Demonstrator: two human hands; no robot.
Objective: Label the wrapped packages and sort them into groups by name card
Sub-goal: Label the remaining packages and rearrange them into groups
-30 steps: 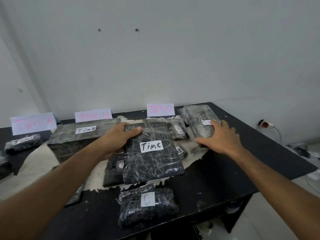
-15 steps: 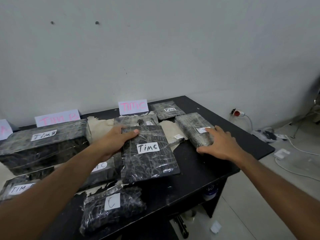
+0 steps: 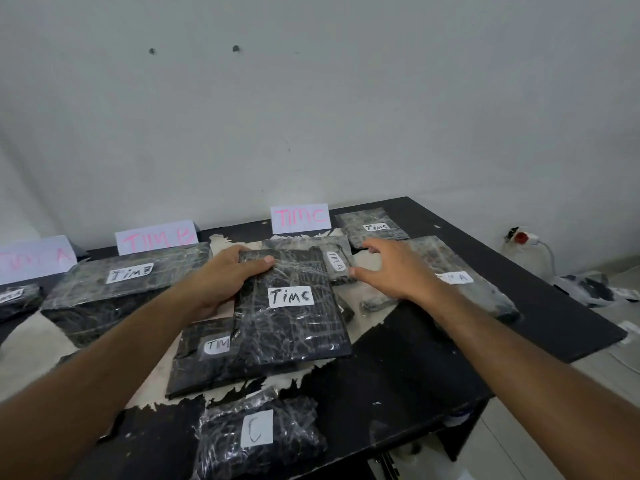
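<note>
My left hand (image 3: 225, 277) grips the far left corner of a flat black wrapped package labelled "Tim C" (image 3: 294, 327), thumb on top. My right hand (image 3: 391, 268) hovers open, fingers spread, beside a small package labelled "Tim A" (image 3: 337, 266) and above a long grey package (image 3: 464, 282) also marked "Tim A". Pink name cards stand at the wall: "Tim A" (image 3: 34, 259), "Tim B" (image 3: 157, 237), "Tim C" (image 3: 300, 218). A large "Tim B" package (image 3: 121, 285) lies below its card. A "Tim C" package (image 3: 372, 226) sits right of its card.
A bundle labelled "C" (image 3: 258, 434) lies near the black table's front edge (image 3: 433, 407). Another labelled package (image 3: 204, 358) sits under the held one. A small package (image 3: 17, 297) lies far left. A wall socket and cable (image 3: 523, 239) are on the floor to the right.
My right hand lifted off the long grey package and moved left toward the small "Tim A" package. The left hand keeps its grip on the "Tim C" package. The view swung back left.
</note>
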